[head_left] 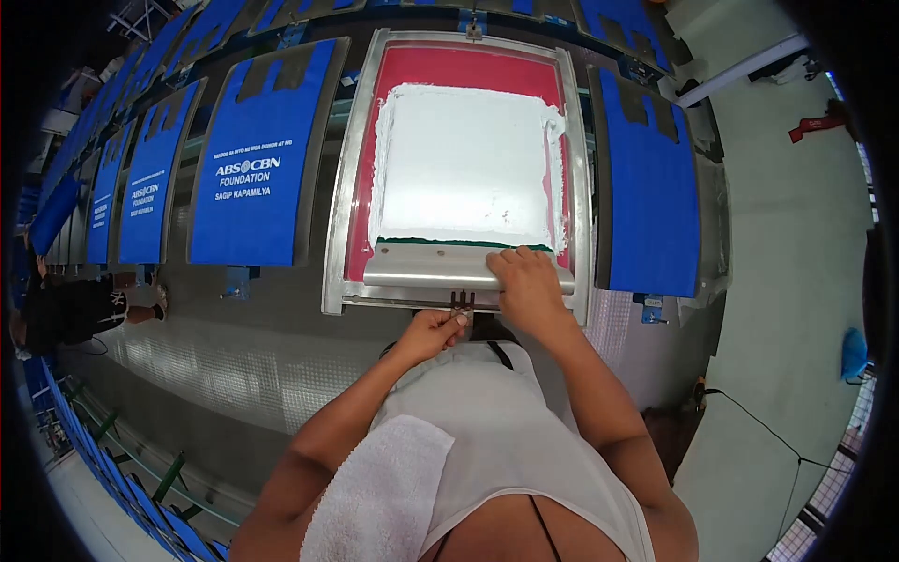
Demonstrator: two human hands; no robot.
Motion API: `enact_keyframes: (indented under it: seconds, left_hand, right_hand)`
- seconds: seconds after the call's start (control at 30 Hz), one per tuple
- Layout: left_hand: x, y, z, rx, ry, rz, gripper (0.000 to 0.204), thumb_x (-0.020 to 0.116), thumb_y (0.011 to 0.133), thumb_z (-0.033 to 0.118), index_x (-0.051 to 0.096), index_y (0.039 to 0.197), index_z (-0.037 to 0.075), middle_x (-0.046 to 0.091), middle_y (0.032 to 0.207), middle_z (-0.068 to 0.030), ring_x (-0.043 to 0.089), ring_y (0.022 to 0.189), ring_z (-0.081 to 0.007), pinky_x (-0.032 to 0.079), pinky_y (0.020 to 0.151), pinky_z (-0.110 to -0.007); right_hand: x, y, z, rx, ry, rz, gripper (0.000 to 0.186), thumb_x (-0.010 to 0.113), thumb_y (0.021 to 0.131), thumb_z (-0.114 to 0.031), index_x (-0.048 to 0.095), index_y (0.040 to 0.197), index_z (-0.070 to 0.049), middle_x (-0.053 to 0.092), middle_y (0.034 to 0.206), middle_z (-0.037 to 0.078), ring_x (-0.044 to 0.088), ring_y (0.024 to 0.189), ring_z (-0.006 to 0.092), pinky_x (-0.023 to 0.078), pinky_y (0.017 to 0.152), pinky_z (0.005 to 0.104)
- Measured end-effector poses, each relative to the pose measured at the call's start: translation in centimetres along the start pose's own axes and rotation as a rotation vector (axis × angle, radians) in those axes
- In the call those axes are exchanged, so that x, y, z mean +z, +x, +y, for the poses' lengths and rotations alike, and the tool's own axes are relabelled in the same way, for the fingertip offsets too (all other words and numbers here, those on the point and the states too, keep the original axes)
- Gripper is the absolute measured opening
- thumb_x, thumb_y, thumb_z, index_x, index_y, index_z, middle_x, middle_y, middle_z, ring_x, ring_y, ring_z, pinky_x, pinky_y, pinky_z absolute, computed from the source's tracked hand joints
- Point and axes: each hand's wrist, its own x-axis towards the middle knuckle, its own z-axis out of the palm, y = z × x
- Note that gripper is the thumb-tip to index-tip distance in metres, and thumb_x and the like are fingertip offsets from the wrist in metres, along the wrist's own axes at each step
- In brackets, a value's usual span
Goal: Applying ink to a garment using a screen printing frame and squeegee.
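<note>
A screen-printing frame (350,187) with a metal rim lies in front of me, its red mesh (468,67) showing around a thick layer of white ink (461,164). Across the near end of the screen lies a squeegee (417,270) with a wide metal handle. My right hand (530,290) grips its right part, fingers curled over the top. At the middle of the frame's near edge, my left hand (434,335) is closed, thumb and fingers pinching a small dark pronged metal bracket (462,301). Whatever lies beneath the screen is hidden.
Blue fabric panels with white print (251,159) lie on boards in a row to the left. Another blue panel (648,187) lies close on the right. A person (70,314) is at the far left. A cable (763,423) runs along the right.
</note>
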Motion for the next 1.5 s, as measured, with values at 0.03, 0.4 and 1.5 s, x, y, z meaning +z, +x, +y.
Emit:
enact_keyframes:
  seconds: [0.03,0.4,1.5]
  left_hand:
    - [0.2,0.2,0.1,-0.04,0.089,0.046,0.032,0.059,0.091,0.031,0.065,0.079,0.002,0.058,0.065,0.0022,0.051,0.058,-0.0061,0.043,0.054,-0.022]
    - [-0.1,-0.7,3.0,-0.005,0.927,0.328,0.028,0.062,0.084,0.03,0.066,0.08,0.003,0.064,0.072,-0.0139,0.062,0.066,-0.0292,0.048,0.062,-0.04]
    - [28.9,19.7,9.5,0.406,0.093,0.732,0.047,0.06,0.091,0.025,0.05,0.126,-0.004,0.063,0.111,-0.0154,0.058,0.098,-0.0164,0.045,0.085,-0.028]
  right_hand:
    - [-0.1,0.1,0.4,0.025,-0.025,-0.07,0.041,0.063,0.06,-0.001,0.06,0.1,-0.006,0.062,0.09,0.008,0.056,0.088,0.0277,0.041,0.079,0.0399]
    - [-1.1,0.1,15.5,0.144,0.485,-0.012,0.037,0.077,0.062,-0.02,0.067,0.096,-0.009,0.065,0.094,0.009,0.057,0.094,0.028,0.043,0.084,0.0393]
    - [-10.2,-21.0,56.3,0.341,1.161,0.315,0.036,0.075,0.062,-0.005,0.064,0.096,0.001,0.047,0.111,0.004,0.051,0.099,0.0174,0.049,0.074,0.0275]
